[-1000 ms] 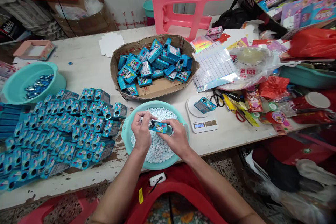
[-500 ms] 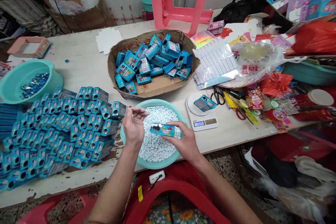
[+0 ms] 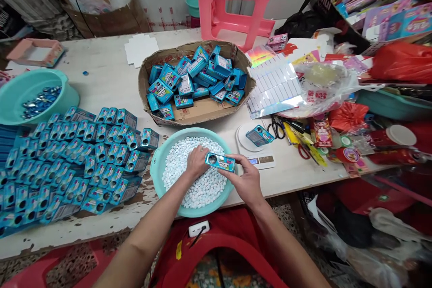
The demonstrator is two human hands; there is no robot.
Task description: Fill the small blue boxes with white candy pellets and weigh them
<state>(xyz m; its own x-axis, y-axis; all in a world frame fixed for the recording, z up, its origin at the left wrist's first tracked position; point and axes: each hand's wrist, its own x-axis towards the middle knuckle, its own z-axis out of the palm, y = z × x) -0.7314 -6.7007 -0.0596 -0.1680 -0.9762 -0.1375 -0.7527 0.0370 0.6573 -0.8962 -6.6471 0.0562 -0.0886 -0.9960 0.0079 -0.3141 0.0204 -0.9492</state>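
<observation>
A turquoise basin (image 3: 156,165) full of small pale round candies (image 3: 202,193) sits in front of me. My left hand (image 3: 198,162) reaches down into the candies, with its fingertips hidden. Between the thumb and fingers of my right hand (image 3: 248,177) is a small blue candy box (image 3: 220,162), tilted over the basin's right side. Its end with a round hole faces me, and the inside looks dark. Another blue box (image 3: 259,135) lies on the white kitchen scale (image 3: 242,139), just beyond my right hand.
Rows of similar blue boxes (image 3: 70,157) stand on the table to the left. Behind them a turquoise bowl (image 3: 64,94) holds shiny blue pieces. A cardboard tray (image 3: 189,117) of jumbled blue boxes lies beyond the basin. Scissors (image 3: 277,128), pens and plastic bags clutter the right.
My left hand has gone from open above the basin's left side down into the candies. The box in my right hand has moved slightly right, and the pale candies at its hole no longer show.
</observation>
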